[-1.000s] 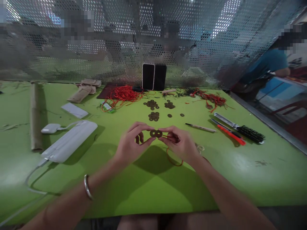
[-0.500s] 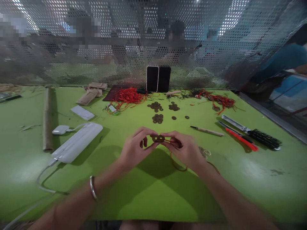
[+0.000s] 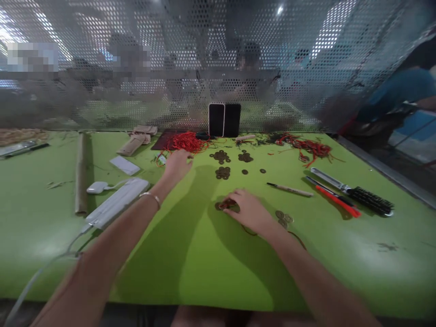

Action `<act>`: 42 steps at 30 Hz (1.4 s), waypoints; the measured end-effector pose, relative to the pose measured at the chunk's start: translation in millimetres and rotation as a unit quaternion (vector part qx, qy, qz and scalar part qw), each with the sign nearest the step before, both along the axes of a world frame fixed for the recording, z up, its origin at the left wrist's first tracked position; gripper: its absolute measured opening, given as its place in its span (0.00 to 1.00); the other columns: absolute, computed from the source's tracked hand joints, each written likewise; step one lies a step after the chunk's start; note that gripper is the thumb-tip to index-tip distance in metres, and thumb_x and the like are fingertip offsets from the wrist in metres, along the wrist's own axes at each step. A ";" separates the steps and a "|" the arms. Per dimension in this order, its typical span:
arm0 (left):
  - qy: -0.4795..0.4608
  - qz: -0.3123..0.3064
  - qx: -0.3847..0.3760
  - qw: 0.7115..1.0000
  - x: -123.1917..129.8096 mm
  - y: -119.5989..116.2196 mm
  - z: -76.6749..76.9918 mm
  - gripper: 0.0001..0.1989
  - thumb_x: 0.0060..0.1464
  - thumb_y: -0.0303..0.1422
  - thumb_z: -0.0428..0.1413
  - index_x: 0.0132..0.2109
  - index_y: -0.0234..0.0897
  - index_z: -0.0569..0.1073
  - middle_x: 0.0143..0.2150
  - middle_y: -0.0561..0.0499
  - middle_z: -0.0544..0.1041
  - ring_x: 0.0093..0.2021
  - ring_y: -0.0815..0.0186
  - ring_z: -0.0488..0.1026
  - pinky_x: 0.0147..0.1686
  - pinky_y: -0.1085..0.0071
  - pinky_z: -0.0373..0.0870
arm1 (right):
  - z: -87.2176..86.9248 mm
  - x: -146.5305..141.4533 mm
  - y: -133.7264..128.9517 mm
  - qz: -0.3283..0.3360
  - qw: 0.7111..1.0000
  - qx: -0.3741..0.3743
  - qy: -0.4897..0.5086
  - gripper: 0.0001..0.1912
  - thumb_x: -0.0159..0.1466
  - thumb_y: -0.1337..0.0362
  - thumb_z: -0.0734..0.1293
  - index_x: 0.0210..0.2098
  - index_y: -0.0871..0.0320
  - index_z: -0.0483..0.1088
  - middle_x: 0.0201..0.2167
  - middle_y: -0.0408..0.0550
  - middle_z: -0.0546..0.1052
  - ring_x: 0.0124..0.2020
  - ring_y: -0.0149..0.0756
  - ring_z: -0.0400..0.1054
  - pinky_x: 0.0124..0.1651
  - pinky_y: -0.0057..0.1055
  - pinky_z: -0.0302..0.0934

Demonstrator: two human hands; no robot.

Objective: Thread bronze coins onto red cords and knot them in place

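My right hand (image 3: 250, 211) pinches dark round coins (image 3: 218, 206) together with a red cord (image 3: 250, 232) just above the green table. The cord trails under that wrist and comes out on its right side. Reaching forward on the left, my left hand (image 3: 179, 164) is at the near edge of a tangled pile of red cords (image 3: 186, 141). A small green-and-white packet (image 3: 161, 159) lies beside it. The left fingers are mostly turned away from view and slightly blurred, so their grip is hidden. A few loose coins (image 3: 283, 219) rest to the right of my right hand.
Several coin piles (image 3: 223, 172) lie mid-table. A pen (image 3: 289, 189), a red-and-black tool (image 3: 337, 200) and a hairbrush (image 3: 369, 200) are at right. Two phones (image 3: 216, 120) stand against the perforated screen. A white power bank (image 3: 119, 203) with a cable lies at left.
My left hand has let go of the coins and moved forward and left to the red cords. My right hand has lowered slightly and keeps the coins. The camera view has shifted a little.
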State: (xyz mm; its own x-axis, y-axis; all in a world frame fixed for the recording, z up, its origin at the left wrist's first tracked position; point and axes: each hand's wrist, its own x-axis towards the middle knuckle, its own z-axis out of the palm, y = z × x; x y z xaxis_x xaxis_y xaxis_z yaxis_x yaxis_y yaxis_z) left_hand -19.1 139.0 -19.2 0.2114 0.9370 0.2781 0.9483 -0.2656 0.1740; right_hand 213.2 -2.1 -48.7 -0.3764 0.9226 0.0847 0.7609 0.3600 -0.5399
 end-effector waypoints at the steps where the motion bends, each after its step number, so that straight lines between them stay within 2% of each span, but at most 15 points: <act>1: 0.010 0.021 -0.004 1.000 -1.4 12.9 1.2 0.09 0.53 0.28 0.54 0.41 0.32 0.76 0.43 0.41 0.74 0.48 0.54 0.68 0.47 0.59 0.63 | 0.3 1.2 -0.7 0.000 1.000 0.011 -0.009 0.11 0.60 0.60 0.68 0.41 0.57 0.73 0.40 0.52 0.73 0.44 0.43 0.66 0.45 0.43 0.60; 3: 0.031 0.052 -0.021 0.998 -1.2 30.2 2.1 0.08 0.54 0.29 0.56 0.40 0.31 0.74 0.42 0.42 0.74 0.46 0.56 0.69 0.45 0.59 0.65 | 0.3 3.5 -1.5 0.000 1.000 0.020 -0.018 0.14 0.59 0.59 0.68 0.43 0.56 0.72 0.43 0.52 0.71 0.48 0.45 0.63 0.48 0.47 0.58; 6: 0.059 0.074 -0.051 0.994 4.9 35.8 4.7 0.11 0.57 0.35 0.54 0.43 0.31 0.71 0.43 0.46 0.73 0.42 0.63 0.71 0.43 0.61 0.69 | 0.4 5.8 -0.5 -0.008 1.000 0.026 -0.011 0.18 0.58 0.57 0.69 0.46 0.56 0.71 0.45 0.53 0.69 0.51 0.46 0.60 0.51 0.49 0.56; 10: 0.089 0.063 -0.066 0.992 15.0 22.9 20.6 0.14 0.60 0.38 0.52 0.46 0.31 0.70 0.45 0.47 0.72 0.42 0.64 0.71 0.43 0.62 0.71 | 2.2 5.4 2.8 -0.020 0.998 0.061 0.019 0.17 0.60 0.57 0.67 0.47 0.57 0.69 0.46 0.52 0.69 0.51 0.45 0.59 0.52 0.47 0.57; 13: 0.109 0.044 -0.067 0.991 20.6 5.1 38.7 0.12 0.58 0.35 0.52 0.41 0.30 0.73 0.41 0.47 0.74 0.42 0.62 0.72 0.43 0.63 0.68 | 3.0 4.1 4.3 -0.028 0.995 0.074 0.056 0.18 0.62 0.60 0.65 0.50 0.57 0.66 0.46 0.52 0.69 0.50 0.44 0.60 0.52 0.47 0.58; 16: 0.123 0.026 -0.074 0.989 27.6 -30.6 53.7 0.06 0.49 0.30 0.56 0.33 0.33 0.76 0.33 0.47 0.76 0.37 0.59 0.73 0.37 0.67 0.66 | 1.8 2.1 4.4 -0.042 0.992 0.052 0.107 0.25 0.62 0.63 0.63 0.58 0.55 0.57 0.44 0.52 0.69 0.42 0.39 0.65 0.44 0.43 0.64; 19: 0.137 -0.008 -0.073 0.988 38.9 -89.7 63.4 0.06 0.48 0.30 0.54 0.32 0.38 0.76 0.33 0.49 0.78 0.35 0.59 0.73 0.32 0.69 0.63 | 0.5 -2.2 2.2 -0.023 0.989 0.046 0.141 0.33 0.62 0.64 0.64 0.63 0.53 0.48 0.37 0.48 0.70 0.32 0.35 0.66 0.35 0.35 0.64; 21: 0.156 -0.038 -0.078 0.984 48.6 -133.3 68.4 0.06 0.49 0.30 0.52 0.32 0.39 0.74 0.33 0.50 0.78 0.33 0.60 0.73 0.29 0.70 0.60 | 0.9 -6.2 -0.6 0.022 0.987 0.063 0.148 0.36 0.61 0.65 0.65 0.64 0.52 0.45 0.35 0.46 0.70 0.31 0.33 0.65 0.36 0.34 0.63; 23: 0.171 -0.053 -0.103 0.978 58.1 -170.0 72.5 0.07 0.51 0.29 0.50 0.33 0.39 0.73 0.32 0.50 0.77 0.31 0.62 0.73 0.28 0.70 0.58 | 2.3 -9.9 -4.0 0.083 0.981 0.092 0.150 0.34 0.61 0.66 0.66 0.63 0.52 0.50 0.34 0.46 0.70 0.33 0.33 0.65 0.39 0.33 0.62; 26: 0.143 -0.102 -0.136 0.975 66.4 -199.8 74.7 0.08 0.53 0.29 0.49 0.35 0.38 0.73 0.33 0.51 0.77 0.31 0.64 0.73 0.29 0.71 0.59 | 5.3 -11.7 -8.5 0.161 0.968 0.129 0.146 0.18 0.61 0.69 0.65 0.51 0.55 0.66 0.35 0.47 0.72 0.37 0.34 0.65 0.41 0.31 0.60; 28: 0.095 -0.144 -0.165 0.971 65.2 -203.6 73.1 0.08 0.53 0.28 0.49 0.36 0.39 0.73 0.31 0.53 0.77 0.30 0.67 0.72 0.30 0.73 0.60 | 7.9 -10.1 -10.8 0.192 0.963 0.127 0.142 0.07 0.62 0.70 0.64 0.40 0.58 0.71 0.34 0.47 0.72 0.37 0.33 0.64 0.39 0.29 0.59; 30: 0.040 -0.159 -0.176 0.971 59.4 -199.7 70.4 0.08 0.54 0.29 0.50 0.37 0.41 0.74 0.31 0.56 0.76 0.29 0.69 0.71 0.30 0.74 0.60 | 11.0 -7.3 -12.9 0.195 0.963 0.122 0.141 0.07 0.64 0.69 0.62 0.35 0.59 0.72 0.32 0.47 0.71 0.36 0.33 0.64 0.38 0.28 0.58; 36: -0.069 -0.137 -0.107 0.982 43.7 -180.0 62.9 0.07 0.56 0.33 0.52 0.40 0.43 0.74 0.30 0.58 0.76 0.28 0.72 0.70 0.30 0.76 0.62 | 23.6 -1.5 -17.1 0.154 0.959 0.141 0.190 0.08 0.65 0.61 0.63 0.37 0.57 0.72 0.43 0.52 0.67 0.49 0.39 0.60 0.49 0.36 0.57; 40: -0.155 -0.163 -0.116 0.968 39.6 -153.1 52.6 0.08 0.56 0.36 0.53 0.40 0.40 0.73 0.29 0.56 0.76 0.28 0.71 0.71 0.30 0.76 0.65 | 32.0 3.2 -17.8 0.151 0.938 0.020 0.312 0.11 0.67 0.61 0.58 0.32 0.58 0.68 0.31 0.45 0.71 0.33 0.30 0.65 0.38 0.28 0.59; 42: -0.176 -0.161 -0.104 0.966 37.4 -134.7 43.9 0.09 0.56 0.37 0.53 0.40 0.38 0.73 0.33 0.53 0.77 0.31 0.69 0.72 0.31 0.74 0.68 | 35.4 7.6 -18.8 0.148 0.898 -0.049 0.410 0.13 0.66 0.58 0.59 0.30 0.58 0.67 0.25 0.42 0.69 0.26 0.27 0.63 0.30 0.25 0.58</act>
